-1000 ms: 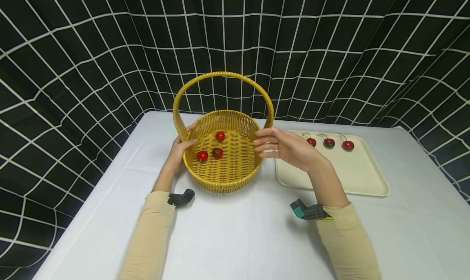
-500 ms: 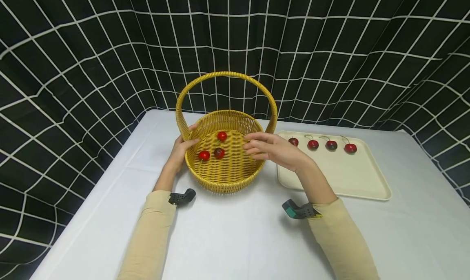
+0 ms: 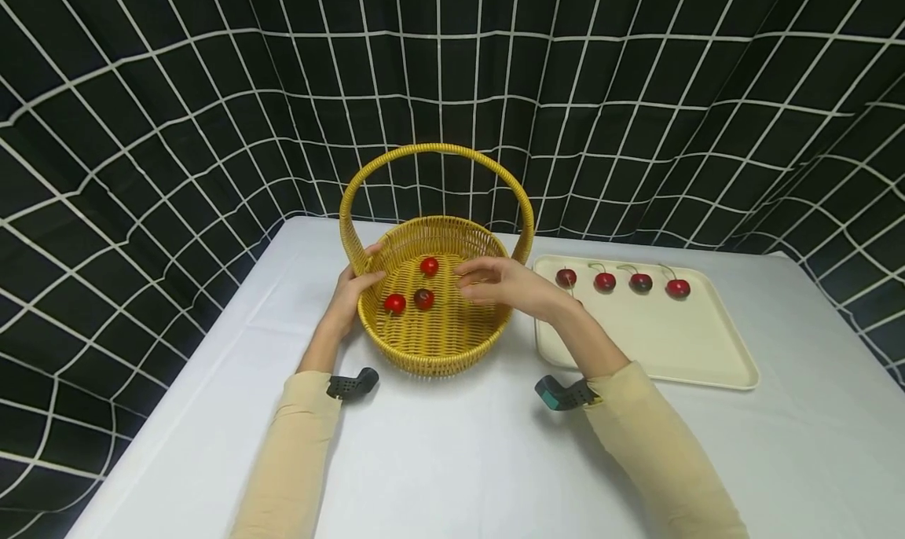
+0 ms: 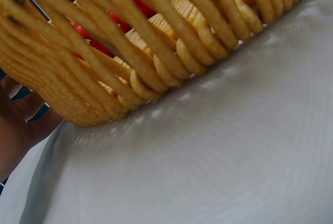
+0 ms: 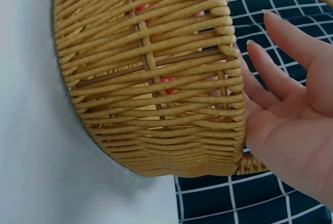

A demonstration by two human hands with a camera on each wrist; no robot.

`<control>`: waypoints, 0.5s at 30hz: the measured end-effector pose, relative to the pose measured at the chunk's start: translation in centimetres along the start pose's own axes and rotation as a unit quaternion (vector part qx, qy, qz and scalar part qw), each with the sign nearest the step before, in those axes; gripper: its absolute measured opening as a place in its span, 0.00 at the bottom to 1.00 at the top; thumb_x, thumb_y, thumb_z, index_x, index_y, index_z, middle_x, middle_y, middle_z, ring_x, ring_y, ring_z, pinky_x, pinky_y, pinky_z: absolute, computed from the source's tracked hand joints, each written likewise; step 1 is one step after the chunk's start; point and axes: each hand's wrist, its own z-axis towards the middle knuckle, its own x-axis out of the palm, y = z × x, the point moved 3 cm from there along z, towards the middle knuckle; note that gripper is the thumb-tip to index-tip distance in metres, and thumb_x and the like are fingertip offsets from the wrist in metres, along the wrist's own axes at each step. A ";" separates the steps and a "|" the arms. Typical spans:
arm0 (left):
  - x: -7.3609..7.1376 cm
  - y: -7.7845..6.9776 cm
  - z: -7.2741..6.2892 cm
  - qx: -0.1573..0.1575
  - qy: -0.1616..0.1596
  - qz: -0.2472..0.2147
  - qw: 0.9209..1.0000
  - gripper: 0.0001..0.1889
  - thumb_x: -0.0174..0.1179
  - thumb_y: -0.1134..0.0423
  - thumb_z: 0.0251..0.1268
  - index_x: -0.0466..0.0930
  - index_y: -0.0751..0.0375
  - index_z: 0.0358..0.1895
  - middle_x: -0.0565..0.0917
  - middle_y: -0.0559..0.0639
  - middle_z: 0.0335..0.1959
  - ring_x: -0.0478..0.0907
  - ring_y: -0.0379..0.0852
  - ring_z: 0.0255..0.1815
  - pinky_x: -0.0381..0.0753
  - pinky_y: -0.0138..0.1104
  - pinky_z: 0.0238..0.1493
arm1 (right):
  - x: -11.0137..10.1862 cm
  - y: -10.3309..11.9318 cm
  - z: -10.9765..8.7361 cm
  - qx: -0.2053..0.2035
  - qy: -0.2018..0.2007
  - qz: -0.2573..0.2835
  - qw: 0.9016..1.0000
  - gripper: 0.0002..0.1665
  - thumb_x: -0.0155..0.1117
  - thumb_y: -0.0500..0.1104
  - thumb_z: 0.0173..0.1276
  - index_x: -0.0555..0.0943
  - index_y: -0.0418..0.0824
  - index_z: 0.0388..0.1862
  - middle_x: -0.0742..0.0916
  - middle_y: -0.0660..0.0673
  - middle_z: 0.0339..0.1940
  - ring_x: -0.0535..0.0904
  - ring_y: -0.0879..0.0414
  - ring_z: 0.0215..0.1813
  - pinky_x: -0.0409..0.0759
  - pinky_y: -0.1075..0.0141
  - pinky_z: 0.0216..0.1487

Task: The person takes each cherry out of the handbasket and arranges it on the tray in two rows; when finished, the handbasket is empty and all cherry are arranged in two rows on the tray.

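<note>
A yellow wicker basket (image 3: 433,361) with a tall arched handle stands on the white cloth. Three cherries lie toward its left: a bright red cherry (image 3: 429,266), a darker cherry (image 3: 423,298) and another red cherry (image 3: 394,304). My left hand (image 3: 343,299) grips the basket's left side, thumb over the rim and fingers outside. From the right, my right hand (image 3: 519,287) reaches across the rim, its fingers extended over the interior. Nothing shows between those fingers; in the right wrist view the weave (image 5: 156,78) partly hides some of them.
A cream tray (image 3: 657,342) lies right of the basket, with several stemmed cherries (image 3: 640,283) in a row along its back. One more on the tray is mostly hidden by my right forearm. A black grid-patterned curtain (image 3: 459,60) hangs behind the table.
My right hand has moved left, from beside the basket's right rim to over its inside. More tray cherries have come into sight. My left hand keeps its hold on the basket.
</note>
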 end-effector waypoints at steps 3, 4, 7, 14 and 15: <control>0.0 0.0 -0.1 0.001 -0.004 0.004 1.000 0.29 0.51 0.66 0.66 0.61 0.56 0.72 0.60 0.51 0.73 0.57 0.49 0.70 0.51 0.40 0.70 | 0.1 0.2 0.6 -0.005 0.000 -0.030 1.000 0.27 0.64 0.41 0.66 0.72 0.36 0.62 0.76 0.33 0.58 0.74 0.48 0.57 0.73 0.57 0.58; 0.0 0.0 -0.1 0.002 -0.005 0.005 1.000 0.29 0.51 0.66 0.66 0.61 0.56 0.72 0.60 0.51 0.73 0.57 0.49 0.70 0.51 0.40 0.70 | 0.1 0.2 0.8 -0.006 0.000 -0.040 0.999 0.27 0.65 0.41 0.66 0.72 0.37 0.62 0.76 0.34 0.58 0.73 0.48 0.56 0.73 0.58 0.58; 0.0 0.0 -0.2 0.004 -0.007 0.005 1.000 0.29 0.51 0.67 0.66 0.61 0.57 0.71 0.60 0.51 0.73 0.57 0.49 0.71 0.51 0.40 0.70 | 0.3 0.2 1.5 -0.014 0.001 -0.073 0.997 0.27 0.66 0.41 0.65 0.73 0.37 0.62 0.78 0.35 0.57 0.73 0.48 0.57 0.72 0.58 0.57; 0.1 -0.1 -0.2 0.003 -0.005 0.008 1.000 0.29 0.51 0.66 0.66 0.61 0.56 0.72 0.60 0.51 0.72 0.57 0.49 0.70 0.51 0.40 0.70 | 1.2 0.0 3.0 -0.019 0.017 -0.140 0.990 0.28 0.67 0.39 0.63 0.74 0.34 0.62 0.79 0.37 0.56 0.76 0.48 0.55 0.75 0.60 0.55; 0.1 -0.1 -0.2 0.003 -0.005 0.007 1.000 0.29 0.51 0.66 0.66 0.61 0.56 0.72 0.60 0.51 0.72 0.57 0.49 0.70 0.52 0.40 0.70 | 1.3 -0.1 3.2 -0.019 0.019 -0.146 0.989 0.28 0.67 0.39 0.63 0.74 0.34 0.62 0.79 0.38 0.57 0.77 0.47 0.54 0.75 0.60 0.55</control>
